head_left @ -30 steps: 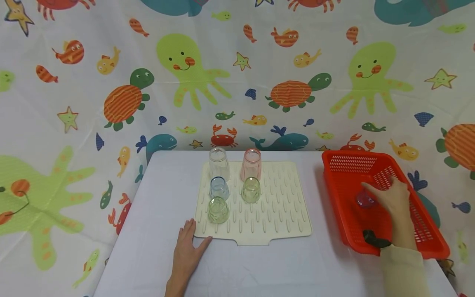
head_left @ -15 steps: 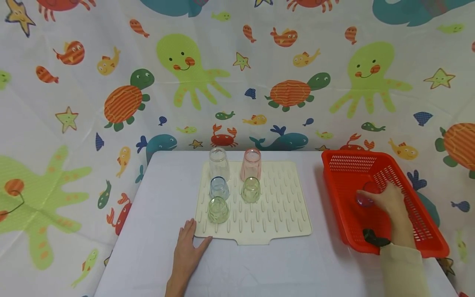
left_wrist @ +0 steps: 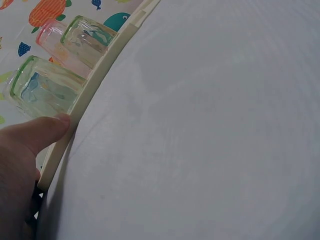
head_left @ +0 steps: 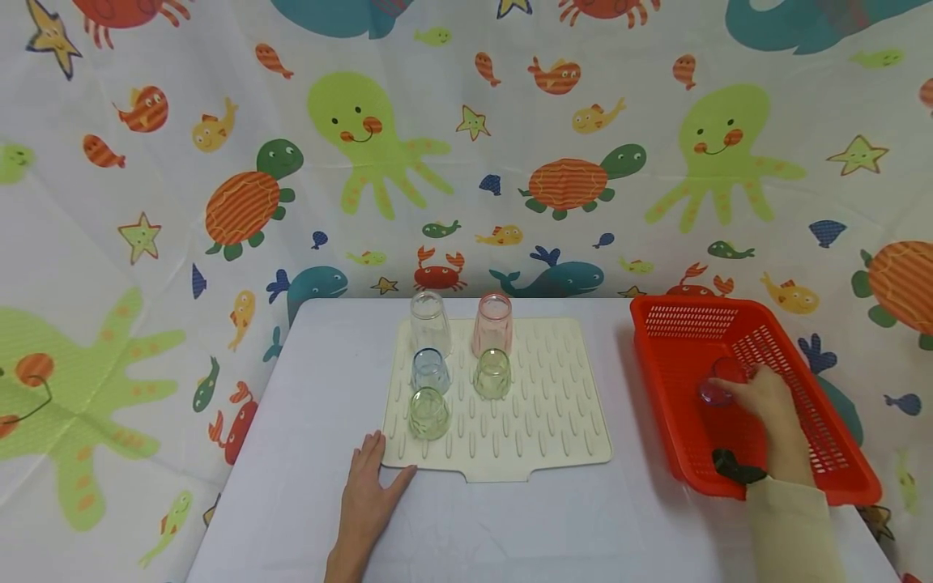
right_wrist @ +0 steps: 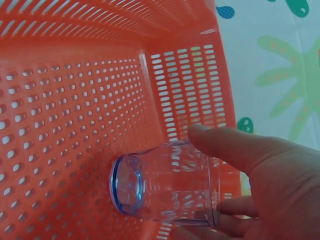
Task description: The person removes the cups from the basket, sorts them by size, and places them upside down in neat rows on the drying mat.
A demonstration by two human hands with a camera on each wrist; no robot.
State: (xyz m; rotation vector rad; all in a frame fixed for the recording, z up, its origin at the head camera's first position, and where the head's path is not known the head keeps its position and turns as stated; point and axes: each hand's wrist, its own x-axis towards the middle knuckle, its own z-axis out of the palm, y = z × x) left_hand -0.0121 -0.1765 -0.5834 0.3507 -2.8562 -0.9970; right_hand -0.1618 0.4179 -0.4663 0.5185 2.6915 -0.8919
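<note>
My right hand point(head_left: 765, 397) reaches into the red plastic basket point(head_left: 656, 405) and grips a clear, blue-tinted drinking glass point(right_wrist: 170, 185). In the right wrist view the thumb lies along one side of the glass and the fingers curl round the other; its blue-edged end points away from the palm. My left hand point(head_left: 366, 490) rests with relaxed fingers at the near left corner of the cream draining mat point(head_left: 539, 405), its thumb point(left_wrist: 52, 125) on the mat's edge. Near it on the mat stand two green glasses point(head_left: 428, 413) point(head_left: 492, 374) and a blue glass point(head_left: 430, 372).
Behind these, a tall clear glass point(head_left: 431, 324) and a tall pink glass point(head_left: 494, 325) stand at the back of the mat. A white cloth point(head_left: 568, 526) covers the table. The curtain point(head_left: 466, 227) with sea animals hangs right behind it.
My right hand was spread over the glass in the basket; its thumb and fingers have closed round it. The left hand stays in place.
</note>
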